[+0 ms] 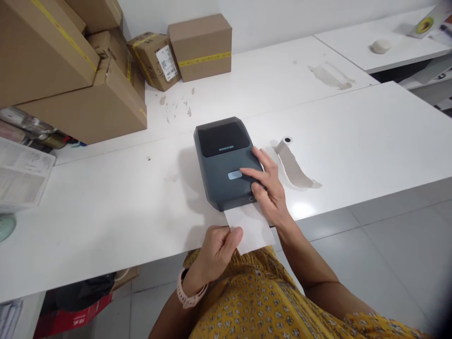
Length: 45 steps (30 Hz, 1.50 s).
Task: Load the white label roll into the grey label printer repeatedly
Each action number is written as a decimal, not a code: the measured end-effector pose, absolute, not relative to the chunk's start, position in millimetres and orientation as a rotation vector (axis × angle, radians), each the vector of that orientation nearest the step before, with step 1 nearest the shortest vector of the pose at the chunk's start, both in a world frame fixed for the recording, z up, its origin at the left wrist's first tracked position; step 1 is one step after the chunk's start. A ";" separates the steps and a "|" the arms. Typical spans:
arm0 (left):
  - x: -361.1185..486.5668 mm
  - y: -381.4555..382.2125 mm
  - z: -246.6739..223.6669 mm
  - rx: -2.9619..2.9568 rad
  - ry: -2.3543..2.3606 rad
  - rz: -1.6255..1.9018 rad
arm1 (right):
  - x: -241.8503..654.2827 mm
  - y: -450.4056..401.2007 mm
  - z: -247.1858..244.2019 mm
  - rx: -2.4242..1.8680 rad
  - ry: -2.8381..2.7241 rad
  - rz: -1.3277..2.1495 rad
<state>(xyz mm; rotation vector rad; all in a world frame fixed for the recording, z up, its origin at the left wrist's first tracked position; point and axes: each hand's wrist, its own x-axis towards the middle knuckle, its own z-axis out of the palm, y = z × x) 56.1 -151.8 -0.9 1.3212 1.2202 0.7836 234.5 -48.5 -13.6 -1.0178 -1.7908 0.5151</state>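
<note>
A dark grey label printer (pixel 226 165) with a black window lies on the white table near its front edge. White paper (pixel 251 228) comes out of the printer's near end and reaches past the table edge. My left hand (pixel 221 247) pinches the paper's left side between thumb and curled fingers. Over the printer's right side lies my right hand (pixel 266 183), fingers spread, the index fingertip at the pale oval button (pixel 235 174). The thumb rests at the near right corner. To the right, a small paper roll (pixel 285 143) stands with its strip trailing loose on the table.
Cardboard boxes with yellow tape (pixel 201 49) stand along the wall and pile up at the back left. A clear plastic container (pixel 23 176) sits at the left edge. Torn paper residue (pixel 332 75) sticks to the table at the back right. A white round object (pixel 381 45) lies farther right.
</note>
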 end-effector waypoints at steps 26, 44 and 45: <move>48.0 -109.0 -35.3 1.523 1.642 1.281 | 235.9 -27.9 -8.9 -0.875 -1.814 0.596; 51.6 -99.4 -5.6 1.505 1.626 1.419 | 235.3 -28.7 16.5 -0.966 -1.675 0.657; 47.4 -94.9 3.5 1.527 1.607 1.433 | 236.8 -22.3 27.0 -0.930 -1.728 0.612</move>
